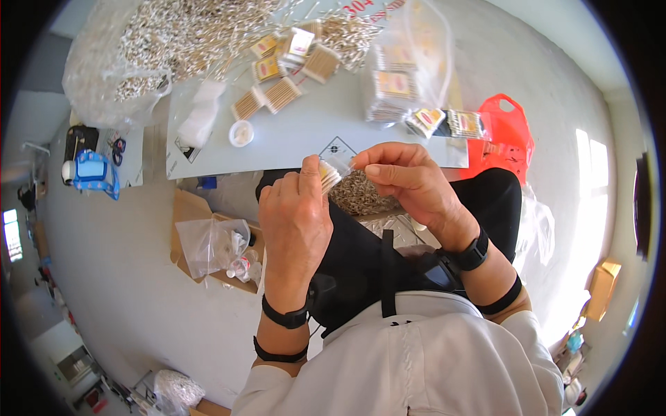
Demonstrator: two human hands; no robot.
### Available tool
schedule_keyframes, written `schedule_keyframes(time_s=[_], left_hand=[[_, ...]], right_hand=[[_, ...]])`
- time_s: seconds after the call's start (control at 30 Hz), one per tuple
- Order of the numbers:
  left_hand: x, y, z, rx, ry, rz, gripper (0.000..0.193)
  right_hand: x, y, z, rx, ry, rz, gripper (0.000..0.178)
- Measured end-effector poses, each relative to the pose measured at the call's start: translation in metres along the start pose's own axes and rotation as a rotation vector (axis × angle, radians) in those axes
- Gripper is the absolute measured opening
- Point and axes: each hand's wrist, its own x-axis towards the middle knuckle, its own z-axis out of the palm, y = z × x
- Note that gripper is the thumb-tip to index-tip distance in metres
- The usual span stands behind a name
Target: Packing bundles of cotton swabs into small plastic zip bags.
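Over my lap, close to the table's near edge, my left hand (295,218) is closed around a small pack of cotton swabs (329,177) with a yellow and white label. A clear plastic sleeve end (340,164) sticks out of the pack toward the right. My right hand (409,177) pinches thumb and forefinger together at that clear end; exactly what lies between the fingertips is too small to tell. Below the hands, loose swabs fill a container (361,193) between my knees. A round white tub (241,133) stands on the table beyond my left hand.
Bundled swabs (283,94) and labelled packs (268,68) lie near a big heap of loose swabs (187,35). A clear bag of finished packs (395,83) and a red bag (510,142) sit at the right. An open cardboard box (186,215) stands on the floor at left.
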Motion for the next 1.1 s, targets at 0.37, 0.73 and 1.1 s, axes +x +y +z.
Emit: schedule_keyframes(time_s=[0.37,0.73,1.1], left_hand=[[-0.005,0.056,-0.005,-0.164,-0.053,0.231,0.040],[-0.023,0.103,-0.016,-0.134,-0.084,0.291,0.034],[-0.032,0.138,-0.026,-0.014,-0.109,0.295,0.032]], right_hand=[[-0.049,-0.007,-0.042,0.397,-0.379,0.212,0.015],[-0.102,0.001,-0.055,0.457,-0.395,0.096,0.018],[-0.132,-0.002,-0.061,0.370,-0.222,0.016,0.019]])
